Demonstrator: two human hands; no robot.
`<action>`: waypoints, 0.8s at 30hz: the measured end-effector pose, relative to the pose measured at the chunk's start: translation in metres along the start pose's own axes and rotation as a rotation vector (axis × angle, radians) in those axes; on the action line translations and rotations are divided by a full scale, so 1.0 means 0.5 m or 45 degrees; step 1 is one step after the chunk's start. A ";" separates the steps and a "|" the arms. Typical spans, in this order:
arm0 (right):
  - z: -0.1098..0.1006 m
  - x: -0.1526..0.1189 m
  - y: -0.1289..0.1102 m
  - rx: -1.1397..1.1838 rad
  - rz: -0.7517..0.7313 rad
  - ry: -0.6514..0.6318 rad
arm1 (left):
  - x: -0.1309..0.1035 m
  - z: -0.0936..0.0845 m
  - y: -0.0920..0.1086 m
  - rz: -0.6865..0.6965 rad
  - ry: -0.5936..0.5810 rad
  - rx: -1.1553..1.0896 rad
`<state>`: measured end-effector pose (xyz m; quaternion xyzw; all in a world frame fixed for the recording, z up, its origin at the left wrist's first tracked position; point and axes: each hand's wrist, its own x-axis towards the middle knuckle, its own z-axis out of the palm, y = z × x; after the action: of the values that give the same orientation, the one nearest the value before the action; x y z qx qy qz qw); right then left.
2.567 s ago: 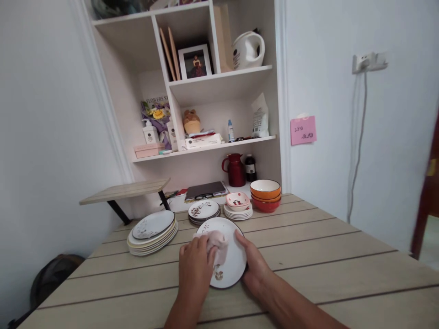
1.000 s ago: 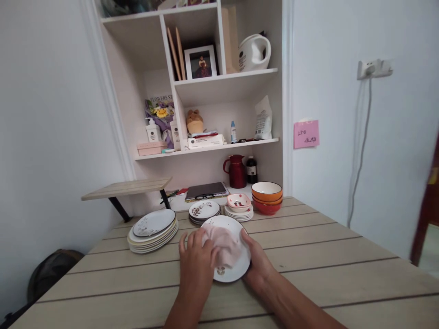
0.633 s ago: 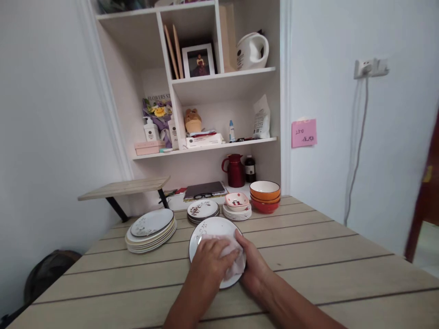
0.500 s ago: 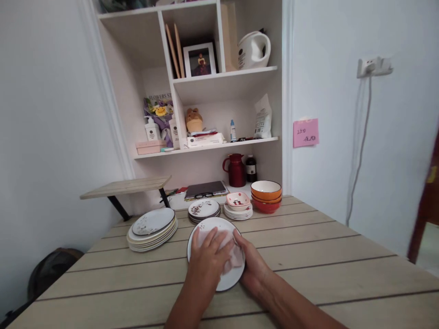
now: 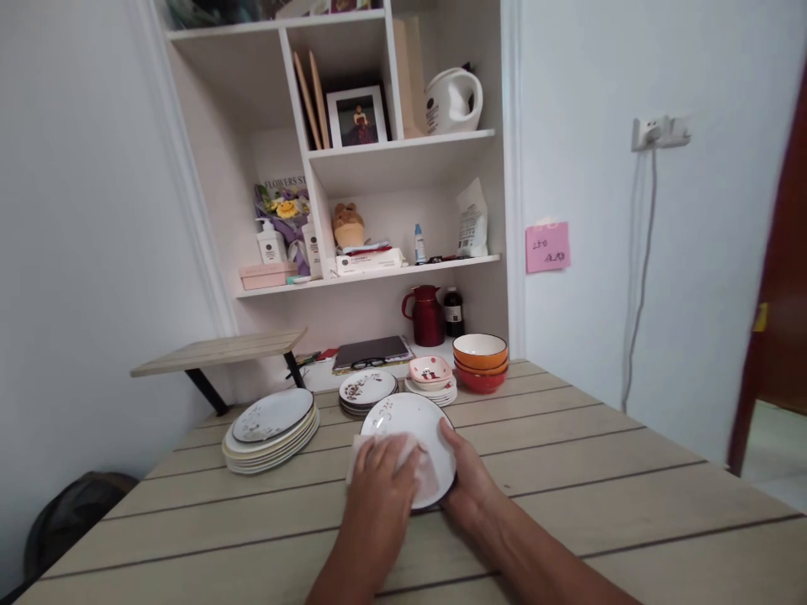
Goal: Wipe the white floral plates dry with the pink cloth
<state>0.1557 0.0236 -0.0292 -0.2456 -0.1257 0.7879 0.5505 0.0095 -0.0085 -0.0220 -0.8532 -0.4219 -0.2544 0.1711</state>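
Note:
A white plate (image 5: 407, 412) with a dark rim and a small floral print is tilted above the wooden table. My right hand (image 5: 470, 479) grips its right edge, thumb on top and fingers behind. My left hand (image 5: 382, 483) presses a pale pink cloth (image 5: 425, 470) on the plate's lower left part, its fingers bent over the cloth. Just behind the plate stand a stack of floral plates (image 5: 367, 388) and a stack of small white dishes (image 5: 441, 393) with a pink patterned bowl (image 5: 429, 371) on top.
At the left is a stack of larger plates (image 5: 272, 416), beside a small raised wooden shelf (image 5: 220, 351). Orange and red bowls (image 5: 480, 361) are stacked at the back right. Behind them stand a red jug (image 5: 427, 315) and a dark bottle (image 5: 453, 313). White shelving rises beyond the table (image 5: 567, 454).
My left hand and the cloth have moved from the plate's middle to its lower left edge. The plate is tilted differently. The whole view has shifted slightly.

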 end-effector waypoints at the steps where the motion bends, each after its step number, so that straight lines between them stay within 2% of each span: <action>1: 0.000 -0.002 -0.001 -0.008 0.002 -0.009 | 0.000 0.002 0.008 0.041 -0.037 -0.037; 4: 0.008 -0.012 0.004 -0.064 0.036 -0.036 | 0.002 0.007 0.019 0.050 -0.124 -0.078; 7: 0.018 -0.018 0.017 -0.129 0.009 -0.068 | 0.002 0.014 0.009 -0.070 -0.140 -0.040; 12: 0.015 -0.010 0.027 -0.151 0.011 -0.029 | 0.000 0.031 -0.015 -0.279 -0.020 0.067; 15: 0.007 -0.003 0.024 -0.138 -0.003 -0.009 | -0.002 0.033 -0.015 -0.332 0.006 0.080; 19: 0.004 -0.004 0.019 -0.118 -0.026 0.017 | -0.006 0.024 -0.002 -0.270 -0.080 -0.007; 24: 0.007 -0.013 0.017 -0.124 0.012 -0.005 | -0.005 0.010 0.019 -0.017 -0.195 -0.153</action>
<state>0.1490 0.0147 -0.0286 -0.2711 -0.1640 0.7840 0.5338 0.0175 -0.0132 -0.0283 -0.8762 -0.4233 -0.2144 0.0851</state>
